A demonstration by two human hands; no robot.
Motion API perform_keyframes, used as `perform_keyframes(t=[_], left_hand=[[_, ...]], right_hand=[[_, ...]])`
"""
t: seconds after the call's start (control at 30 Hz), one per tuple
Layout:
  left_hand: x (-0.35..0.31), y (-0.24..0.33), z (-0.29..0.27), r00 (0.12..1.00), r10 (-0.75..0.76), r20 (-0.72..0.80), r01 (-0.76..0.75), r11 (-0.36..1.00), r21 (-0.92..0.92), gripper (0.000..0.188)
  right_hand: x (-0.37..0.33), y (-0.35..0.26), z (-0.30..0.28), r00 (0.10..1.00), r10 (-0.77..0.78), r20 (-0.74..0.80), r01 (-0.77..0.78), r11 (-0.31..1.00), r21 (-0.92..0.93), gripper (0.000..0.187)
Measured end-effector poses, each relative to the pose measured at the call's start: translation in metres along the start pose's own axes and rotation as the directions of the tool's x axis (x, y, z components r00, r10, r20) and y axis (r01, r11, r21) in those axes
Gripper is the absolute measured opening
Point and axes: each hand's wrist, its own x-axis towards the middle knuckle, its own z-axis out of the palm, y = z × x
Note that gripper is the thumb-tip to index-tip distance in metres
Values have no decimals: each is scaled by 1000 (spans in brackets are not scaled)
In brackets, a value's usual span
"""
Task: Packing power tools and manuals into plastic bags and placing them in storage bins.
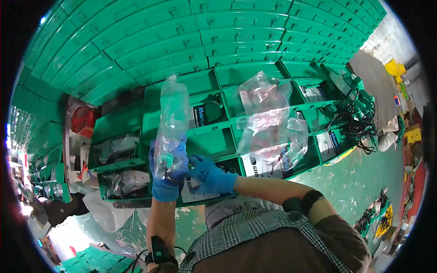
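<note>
My left hand (165, 179), in a blue glove, is closed around the lower part of a long clear plastic bag (173, 109). The bag stands up from my grip, and a small green patch and something dark show through it near the fingers. My right hand (211, 175), gloved in blue too, is beside the left one with fingers curled in toward the bag's lower end. What its fingertips pinch is hidden. Beneath both hands are green metal bins (211, 143), with a white printed box (193, 193) partly covered by the right hand.
Crumpled clear plastic bags (266, 120) lie across the bins on the right. Black cables (362, 123) hang over the right end. Bagged dark parts (120, 148) fill bins at left. Green drawer cabinets (241, 34) rise behind, and a red container (84, 120) stands far left.
</note>
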Motion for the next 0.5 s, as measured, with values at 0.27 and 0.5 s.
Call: perform_keyframes(t=[0.27,0.5], left_hand=[[29,52,-53,856,-444,264,418,896,152,72],[117,28,-104,618,-654,435,609,749,261,83]], right_hand=[[-9,37,-23,776,-145,614,-458,540,707,44],[11,43,-63,728,-114,676,-641,233,731,38]])
